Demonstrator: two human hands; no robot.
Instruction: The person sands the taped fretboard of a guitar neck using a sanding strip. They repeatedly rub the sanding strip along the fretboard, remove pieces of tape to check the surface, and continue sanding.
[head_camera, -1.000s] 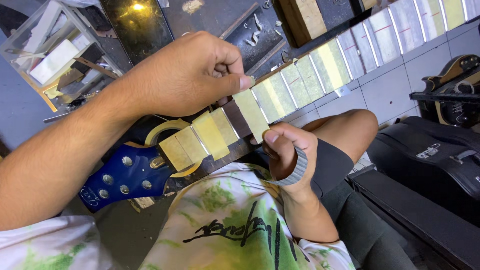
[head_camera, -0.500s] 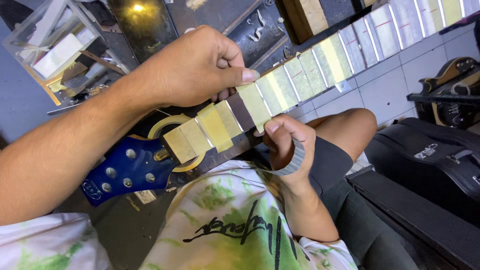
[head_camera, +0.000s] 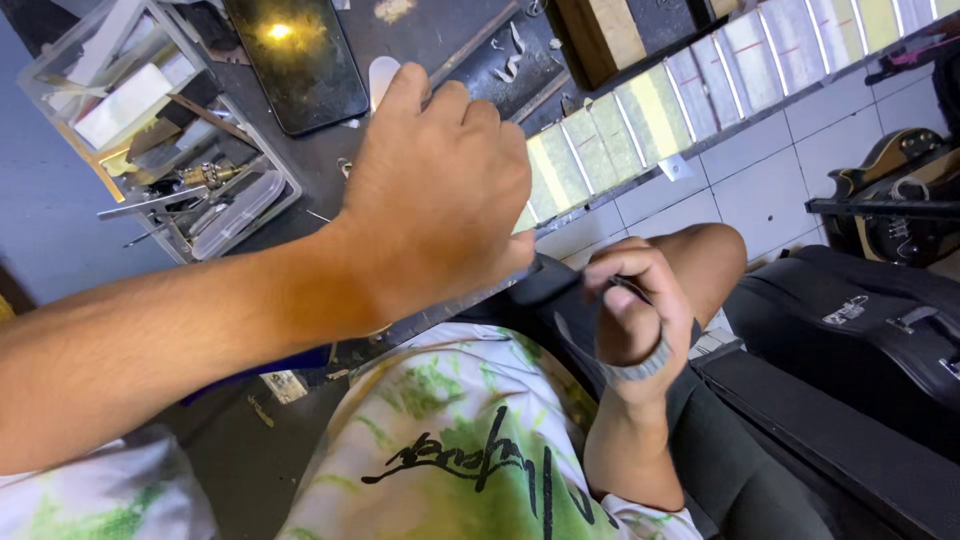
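Note:
A guitar lies across my lap, its neck (head_camera: 640, 120) running to the upper right with yellow tape between the frets. Only a sliver of the blue body (head_camera: 285, 362) shows under my left forearm. My left hand (head_camera: 440, 190) fills the middle of the view, its fingers curled down over the neck and hiding that stretch of it. My right hand (head_camera: 628, 310) sits just below the neck by my knee, fingers closed. It pinches a small dark piece, and a grey strip (head_camera: 640, 368) curves around the hand's edge.
A clear plastic box (head_camera: 150, 150) of tools stands at the upper left, with a dark flat screen (head_camera: 295, 65) beside it and a wooden block (head_camera: 600, 35) behind the neck. A black guitar case (head_camera: 870, 320) lies at right. Another guitar (head_camera: 890, 190) rests on the white tiles (head_camera: 760, 180).
My left hand now looms larger and covers the taped frets and blue body that showed before. My right hand has shifted slightly right and lower, still closed on the strip.

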